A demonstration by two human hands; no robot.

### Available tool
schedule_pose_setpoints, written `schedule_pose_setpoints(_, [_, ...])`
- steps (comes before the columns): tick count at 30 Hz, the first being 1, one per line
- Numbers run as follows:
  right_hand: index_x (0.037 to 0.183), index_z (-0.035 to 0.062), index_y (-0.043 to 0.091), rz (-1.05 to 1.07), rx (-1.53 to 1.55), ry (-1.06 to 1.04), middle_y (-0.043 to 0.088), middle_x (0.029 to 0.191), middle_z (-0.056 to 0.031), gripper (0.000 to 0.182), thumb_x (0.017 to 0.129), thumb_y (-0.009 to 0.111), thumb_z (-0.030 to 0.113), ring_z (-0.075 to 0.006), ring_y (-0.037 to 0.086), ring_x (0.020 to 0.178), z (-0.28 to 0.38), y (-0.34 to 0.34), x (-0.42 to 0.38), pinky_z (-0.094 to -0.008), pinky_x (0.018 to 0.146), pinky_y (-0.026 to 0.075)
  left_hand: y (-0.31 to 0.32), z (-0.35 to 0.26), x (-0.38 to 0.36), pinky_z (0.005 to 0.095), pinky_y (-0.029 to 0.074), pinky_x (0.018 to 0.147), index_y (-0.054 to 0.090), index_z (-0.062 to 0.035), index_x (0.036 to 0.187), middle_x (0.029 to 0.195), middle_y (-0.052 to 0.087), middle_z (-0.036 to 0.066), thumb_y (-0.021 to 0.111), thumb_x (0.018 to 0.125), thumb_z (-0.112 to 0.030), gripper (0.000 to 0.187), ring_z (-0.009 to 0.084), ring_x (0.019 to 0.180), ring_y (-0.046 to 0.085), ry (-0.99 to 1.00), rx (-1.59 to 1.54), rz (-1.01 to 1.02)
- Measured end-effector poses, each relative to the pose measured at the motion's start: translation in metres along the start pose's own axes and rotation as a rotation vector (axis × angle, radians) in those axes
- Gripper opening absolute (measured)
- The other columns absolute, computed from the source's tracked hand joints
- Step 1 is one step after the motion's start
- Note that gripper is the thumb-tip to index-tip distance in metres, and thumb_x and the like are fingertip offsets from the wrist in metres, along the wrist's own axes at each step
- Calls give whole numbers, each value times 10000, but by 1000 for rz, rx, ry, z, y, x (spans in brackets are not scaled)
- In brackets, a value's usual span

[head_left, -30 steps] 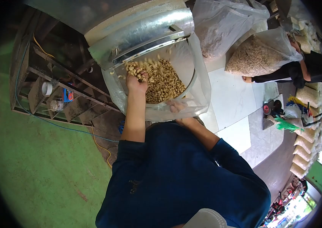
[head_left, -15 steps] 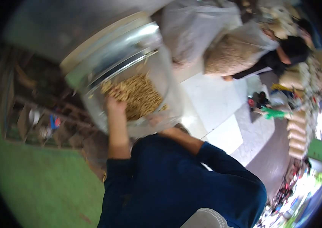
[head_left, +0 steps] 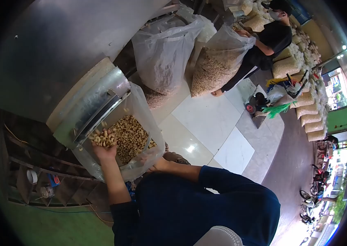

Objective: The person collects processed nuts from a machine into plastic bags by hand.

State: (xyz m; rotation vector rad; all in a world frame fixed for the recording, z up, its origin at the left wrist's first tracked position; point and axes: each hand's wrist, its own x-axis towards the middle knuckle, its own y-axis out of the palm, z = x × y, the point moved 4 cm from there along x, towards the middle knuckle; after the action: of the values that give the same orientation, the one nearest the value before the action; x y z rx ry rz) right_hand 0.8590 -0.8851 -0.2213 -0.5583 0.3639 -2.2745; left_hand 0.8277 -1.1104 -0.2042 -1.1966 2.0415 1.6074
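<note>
My left hand (head_left: pixel 105 151) is palm up under the metal chute (head_left: pixel 99 100), cupping a heap of cashew nuts (head_left: pixel 103 138). Around it hangs a clear plastic bag (head_left: pixel 144 107), with more cashew nuts (head_left: pixel 130 137) piled inside. A few nuts are in the air just below the chute's lip. At the bag's near side, my right hand (head_left: pixel 153 165) grips the plastic; its fingers are partly covered by the film.
Large clear sacks of nuts (head_left: pixel 219 67) stand on the tiled floor ahead. Beside them is a person in black (head_left: pixel 274 39). Stacked filled bags (head_left: pixel 306 108) line the far side. A dark metal rack (head_left: pixel 58 172) lies left, and a big metal machine (head_left: pixel 67 45) rises above the chute.
The view has shifted, so the bag and chute sit lower and further left. My left hand has turned palm up with a clearer heap of nuts. The person in black is now more upright.
</note>
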Motion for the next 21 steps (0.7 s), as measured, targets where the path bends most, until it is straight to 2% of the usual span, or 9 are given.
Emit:
schedule_pose_setpoints(1, [1211, 68, 562, 3, 15, 15, 614, 918, -146, 414, 800, 519, 88, -341, 573, 848, -3, 2, -2, -438, 754, 453, 1, -1, -1, 409, 493, 829, 552, -108, 1130, 1108, 603, 109, 301, 966, -397, 416, 280, 1015, 584, -9, -19, 24])
schedule_pose_setpoints(2, [1211, 68, 562, 4, 17, 12, 614, 918, -146, 414, 800, 519, 88, -341, 573, 848, 0, 0, -1, -438, 754, 453, 0, -4, 9, 410, 492, 831, 544, -111, 1172, 1137, 591, 102, 312, 960, -416, 437, 268, 1035, 577, -75, -42, 312])
schedule_pose_setpoints(4, [1150, 48, 599, 53, -103, 5, 632, 1017, -167, 285, 916, 471, 147, -322, 620, 915, 4, -5, 0, -392, 771, 500, -11, -3, 14, 412, 487, 841, 535, -114, 1199, 1159, 581, 97, 317, 959, -418, 445, 265, 1049, 570, -48, -32, 207])
schedule_pose_setpoints(6, [1150, 47, 599, 43, -125, 8, 630, 1024, -169, 284, 917, 471, 147, -330, 618, 915, 12, -8, 4, -397, 774, 498, 3, -3, -4, 428, 462, 892, 497, -119, 1279, 1239, 539, 84, 312, 955, -430, 486, 267, 1118, 533, 19, 57, 91])
schedule_pose_setpoints(11, [1151, 41, 595, 100, -32, 55, 618, 1071, -185, 282, 922, 460, 134, -356, 607, 936, 17, -9, 5, -419, 794, 487, 8, -2, -6, 436, 429, 949, 464, -104, 1304, 1281, 513, 82, 281, 953, -455, 529, 286, 1189, 488, 4, 7, 183])
schedule_pose_setpoints(14, [1146, 26, 596, 25, -45, 75, 623, 1047, -203, 276, 925, 460, 120, -351, 618, 930, 38, -21, 9, -417, 779, 495, 16, -2, -10, 441, 356, 1032, 446, -84, 1323, 1335, 483, 84, 267, 960, -454, 548, 291, 1243, 442, 17, -23, 312])
schedule_pose_setpoints(15, [1146, 26, 596, 26, -41, 69, 623, 1047, -203, 276, 925, 460, 120, -351, 618, 930, 36, -17, 8, -417, 779, 495, 15, -7, -11, 441, 356, 1032, 446, -84, 1323, 1335, 483, 84, 267, 960, -454, 548, 291, 1243, 442, 24, -21, 313])
schedule_pose_setpoints(17, [1121, 23, 610, 54, -42, 135, 636, 1021, -191, 262, 922, 481, 136, -331, 628, 897, 29, -19, 1, -408, 757, 498, 14, -3, -17, 435, 322, 1059, 446, -75, 1324, 1354, 472, 81, 274, 965, -432, 535, 281, 1250, 441, 17, 5, 109])
schedule_pose_setpoints(21, [1092, 21, 621, 38, -27, 148, 645, 985, -173, 245, 921, 501, 150, -315, 631, 866, 39, -35, 7, -402, 742, 493, 8, 1, -3, 422, 360, 1029, 485, -84, 1287, 1311, 509, 74, 305, 965, -410, 493, 265, 1219, 471, -45, 12, 193])
